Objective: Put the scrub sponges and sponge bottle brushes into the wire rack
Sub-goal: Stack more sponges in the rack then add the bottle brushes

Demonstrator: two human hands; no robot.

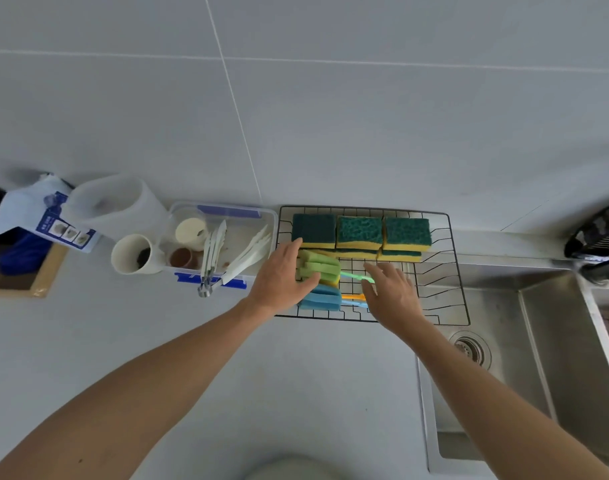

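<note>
A black wire rack (445,268) sits on the counter beside the sink. Along its back row stand several green-and-yellow scrub sponges (360,233). In its front left lie sponge bottle brushes: a green one (322,266), a blue one (322,297), and an orange handle (353,296) between them. My left hand (282,278) rests on the green brush's sponge head, thumb laid over it, fingers apart. My right hand (391,292) hovers over the brush handles, fingers spread, touching the green handle (355,276); whether it grips the handle is unclear.
A clear plastic tub (223,216) with white tongs, a tape roll and a small cup stands left of the rack. A white mug (133,254) and white jug (116,202) sit further left. The steel sink (538,358) lies right, a black basket (597,237) behind it.
</note>
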